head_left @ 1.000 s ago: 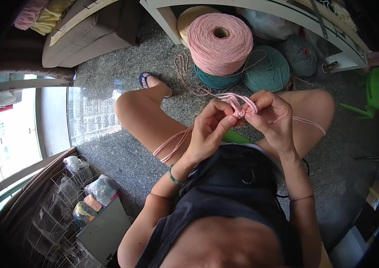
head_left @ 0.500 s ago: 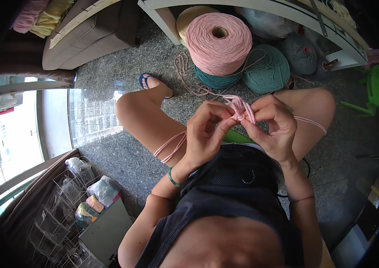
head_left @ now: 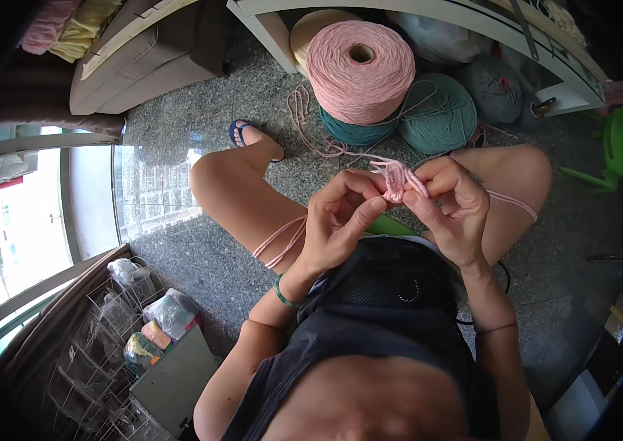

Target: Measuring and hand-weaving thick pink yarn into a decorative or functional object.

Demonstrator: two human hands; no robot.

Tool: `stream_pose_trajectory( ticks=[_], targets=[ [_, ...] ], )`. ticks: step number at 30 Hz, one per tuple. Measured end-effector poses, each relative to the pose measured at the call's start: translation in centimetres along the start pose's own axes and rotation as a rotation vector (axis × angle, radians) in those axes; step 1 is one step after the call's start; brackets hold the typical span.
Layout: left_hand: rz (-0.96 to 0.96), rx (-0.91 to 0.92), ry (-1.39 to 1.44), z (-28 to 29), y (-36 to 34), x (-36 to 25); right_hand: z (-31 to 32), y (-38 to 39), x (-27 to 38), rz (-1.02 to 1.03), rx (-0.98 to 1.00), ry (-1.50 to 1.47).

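A small knotted bunch of pink yarn (head_left: 397, 179) hangs between my two hands, in front of my knees. My left hand (head_left: 341, 217) pinches its lower left side between thumb and fingers. On the other side, my right hand (head_left: 449, 209) grips its right edge with thumb and forefinger. From the bunch a pale strand runs up and left toward a large pink yarn cone (head_left: 330, 81). Loops of pink yarn (head_left: 279, 244) lie round my left thigh, and more pass over my right thigh. The fingers hide part of the bunch.
Under the cone is a dark teal yarn ball (head_left: 355, 130), with a lighter teal ball (head_left: 438, 114) and a grey ball (head_left: 489, 88) beside it. A white frame (head_left: 271, 33) stands behind. Wire racks (head_left: 95, 353) are at lower left, a green stool (head_left: 618, 143) at far right.
My right hand has shifted slightly, its thumb now higher on the bunch. The bunch has turned and looks more spread out. My left hand has barely moved.
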State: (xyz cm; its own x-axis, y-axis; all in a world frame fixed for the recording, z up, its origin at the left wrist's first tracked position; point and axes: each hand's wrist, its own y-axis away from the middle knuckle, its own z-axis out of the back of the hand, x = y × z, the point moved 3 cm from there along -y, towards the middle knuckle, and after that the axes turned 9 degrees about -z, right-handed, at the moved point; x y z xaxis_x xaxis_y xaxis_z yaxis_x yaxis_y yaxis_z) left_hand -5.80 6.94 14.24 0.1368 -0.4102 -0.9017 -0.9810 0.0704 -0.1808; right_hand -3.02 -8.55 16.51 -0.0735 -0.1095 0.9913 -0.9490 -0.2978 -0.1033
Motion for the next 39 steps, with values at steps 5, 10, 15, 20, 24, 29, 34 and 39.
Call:
stream_pose_trajectory(
  ticks=[5, 10, 15, 20, 24, 29, 34, 39],
  targets=[
    [0.036, -0.005, 0.071, 0.2, 0.1, 0.2, 0.1, 0.1, -0.3, -0.007, 0.004, -0.056],
    [0.074, -0.058, 0.074, -0.8, 0.0, -0.5, -0.2, 0.1, -0.1, -0.110, -0.044, -0.156],
    [0.165, -0.084, 0.060, -1.0, 0.1, -0.2, 0.0, -0.2, -0.2, -0.145, -0.045, -0.208],
    [0.193, -0.081, 0.111, -0.3, 0.2, 0.1, -0.4, -0.3, -0.2, -0.127, 0.051, -0.163],
    [0.178, -0.055, 0.112, -0.5, 0.2, -0.2, -0.5, -0.2, -0.1, -0.075, 0.061, -0.063],
    [0.149, -0.009, 0.052, -0.3, 0.4, 0.0, -0.6, 0.2, -0.4, -0.056, 0.011, -0.040],
    [0.119, 0.014, 0.113, -0.6, 0.4, 0.2, -0.5, 0.4, -0.5, -0.107, -0.052, -0.139],
    [0.096, 0.060, 0.084, -0.5, 0.4, 0.1, -0.5, 0.7, -0.7, -0.138, -0.117, -0.248]
  ],
)
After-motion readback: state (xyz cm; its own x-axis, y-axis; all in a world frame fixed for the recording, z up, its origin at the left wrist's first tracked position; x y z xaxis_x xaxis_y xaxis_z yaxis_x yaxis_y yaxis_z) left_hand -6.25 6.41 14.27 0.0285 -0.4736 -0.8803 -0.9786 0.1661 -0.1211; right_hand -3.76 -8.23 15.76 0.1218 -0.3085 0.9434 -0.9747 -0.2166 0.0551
